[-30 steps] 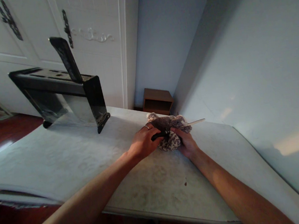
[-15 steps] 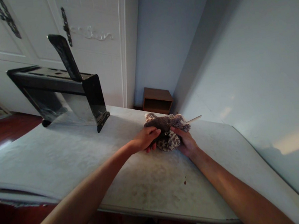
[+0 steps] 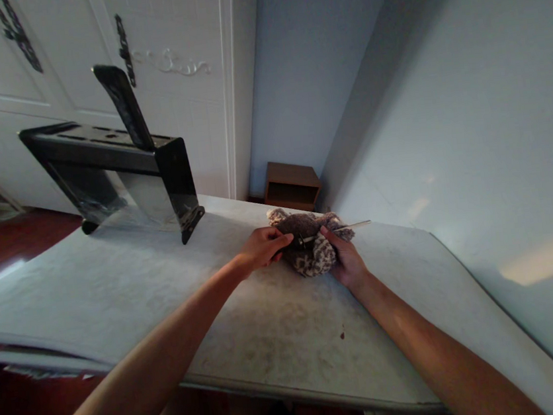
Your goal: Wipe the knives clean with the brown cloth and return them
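My left hand is closed round the dark handle of a knife, mostly hidden by my fingers. Its thin, pale blade runs to the right through a bunched brown and cream patterned cloth, and the tip sticks out past it. My right hand grips the right side of this cloth, thumb on top against the blade. Part of the blade near the handle shows between my hands. Cloth and knife are at the far edge of the white table.
On the table's left stands a black knife block with clear sides and one large black handle sticking up. White cupboard doors rise behind it. A brown open box lies beyond the far edge, and a pale wall borders the right.
My left hand has drawn slightly left and up, baring part of the blade by the handle. The cloth has shifted round the blade; my right hand stays nearly in place.
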`<state>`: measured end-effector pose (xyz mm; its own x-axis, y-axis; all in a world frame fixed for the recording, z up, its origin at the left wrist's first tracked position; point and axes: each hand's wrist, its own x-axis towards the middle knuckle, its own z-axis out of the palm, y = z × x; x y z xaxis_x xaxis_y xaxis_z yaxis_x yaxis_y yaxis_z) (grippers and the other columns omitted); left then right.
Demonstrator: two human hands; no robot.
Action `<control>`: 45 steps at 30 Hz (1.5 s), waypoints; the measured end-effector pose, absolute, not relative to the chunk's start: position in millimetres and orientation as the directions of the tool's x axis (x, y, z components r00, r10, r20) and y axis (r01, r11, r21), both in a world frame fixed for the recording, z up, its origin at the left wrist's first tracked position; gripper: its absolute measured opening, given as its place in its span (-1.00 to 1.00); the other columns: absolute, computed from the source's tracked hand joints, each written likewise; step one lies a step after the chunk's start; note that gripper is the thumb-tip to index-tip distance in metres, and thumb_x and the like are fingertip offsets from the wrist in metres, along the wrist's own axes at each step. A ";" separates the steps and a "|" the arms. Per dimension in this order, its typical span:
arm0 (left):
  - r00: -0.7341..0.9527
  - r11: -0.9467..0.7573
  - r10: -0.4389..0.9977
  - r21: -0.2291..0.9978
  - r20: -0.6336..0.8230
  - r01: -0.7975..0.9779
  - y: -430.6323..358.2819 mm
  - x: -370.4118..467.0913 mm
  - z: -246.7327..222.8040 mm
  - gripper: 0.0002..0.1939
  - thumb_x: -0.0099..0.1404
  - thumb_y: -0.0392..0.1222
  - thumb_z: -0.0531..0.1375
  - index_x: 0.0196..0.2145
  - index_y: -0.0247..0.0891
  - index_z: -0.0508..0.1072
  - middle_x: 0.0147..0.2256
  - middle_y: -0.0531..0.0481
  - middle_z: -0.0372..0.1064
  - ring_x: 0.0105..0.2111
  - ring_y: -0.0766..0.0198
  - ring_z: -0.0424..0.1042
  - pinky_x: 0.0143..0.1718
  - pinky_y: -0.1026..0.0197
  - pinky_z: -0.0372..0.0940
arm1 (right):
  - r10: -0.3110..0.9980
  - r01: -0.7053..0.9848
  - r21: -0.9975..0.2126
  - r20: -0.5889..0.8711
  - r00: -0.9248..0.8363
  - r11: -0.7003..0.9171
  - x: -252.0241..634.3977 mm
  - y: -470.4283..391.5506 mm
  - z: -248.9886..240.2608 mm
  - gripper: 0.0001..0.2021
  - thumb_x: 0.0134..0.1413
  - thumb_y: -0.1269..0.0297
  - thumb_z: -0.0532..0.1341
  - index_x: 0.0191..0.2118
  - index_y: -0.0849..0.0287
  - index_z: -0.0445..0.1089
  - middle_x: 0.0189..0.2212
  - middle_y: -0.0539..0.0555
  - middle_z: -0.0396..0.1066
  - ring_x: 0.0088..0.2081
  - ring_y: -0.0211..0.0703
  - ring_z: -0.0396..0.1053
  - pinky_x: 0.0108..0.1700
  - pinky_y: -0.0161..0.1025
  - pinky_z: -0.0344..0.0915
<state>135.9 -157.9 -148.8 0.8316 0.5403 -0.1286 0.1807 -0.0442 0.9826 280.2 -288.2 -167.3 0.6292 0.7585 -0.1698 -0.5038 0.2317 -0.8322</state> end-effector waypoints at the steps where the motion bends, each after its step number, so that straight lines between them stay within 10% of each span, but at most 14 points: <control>1: 0.817 -0.061 0.567 0.983 -0.107 0.171 -158.0 136.2 -149.0 -0.66 0.18 0.07 0.20 -0.46 -0.29 0.29 -0.71 0.14 0.20 -0.76 0.50 0.06 -0.73 0.41 -0.08 | 0.754 -0.503 -0.830 -0.166 0.636 0.242 280.6 -288.0 -167.8 -0.57 -0.19 0.24 0.44 -0.12 0.16 0.43 -0.21 0.07 0.54 -0.14 0.00 0.50 -0.06 -0.06 0.44; 20: 0.801 0.131 0.598 0.990 -0.034 -0.056 -189.5 142.5 -158.4 -0.71 0.17 0.04 0.17 -0.33 -0.25 0.27 -0.61 0.16 0.19 -0.64 0.46 0.13 -0.64 0.41 -0.05 | 0.875 -0.566 -0.816 -0.183 0.448 0.119 265.8 -291.8 -159.4 -0.60 -0.14 -0.07 0.34 -0.22 0.10 0.47 -0.26 0.07 0.54 -0.03 0.07 0.43 -0.03 0.00 0.40; 33: 0.768 -0.597 0.443 0.791 0.462 -0.132 -194.5 124.4 -158.9 -0.59 0.39 -0.13 -0.04 0.15 -0.30 0.10 -0.21 -0.09 0.34 -0.21 0.23 0.37 -0.13 0.18 0.24 | 0.952 -0.515 -0.856 -0.120 0.282 0.045 251.8 -299.8 -159.4 -0.62 -0.24 0.31 0.43 -0.17 0.16 0.51 -0.22 0.06 0.53 -0.11 -0.02 0.45 0.04 -0.06 0.35; 45: 0.713 -0.655 0.525 0.756 0.466 -0.012 -198.1 134.4 -163.1 -0.54 0.40 -0.09 -0.05 0.17 -0.36 0.08 -0.07 -0.20 0.26 -0.08 0.18 0.33 -0.01 0.12 0.26 | 0.932 -0.498 -0.862 -0.098 0.348 0.095 255.5 -294.4 -167.2 -0.59 -0.32 0.15 0.49 -0.24 0.10 0.49 -0.27 0.02 0.53 -0.14 -0.02 0.45 -0.04 -0.07 0.38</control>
<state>134.4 -198.1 -163.1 0.7126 0.5246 0.4659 -0.0122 -0.6547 0.7558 255.5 -294.4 -167.2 0.3484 0.9322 -0.0980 -0.4980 0.0955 -0.8619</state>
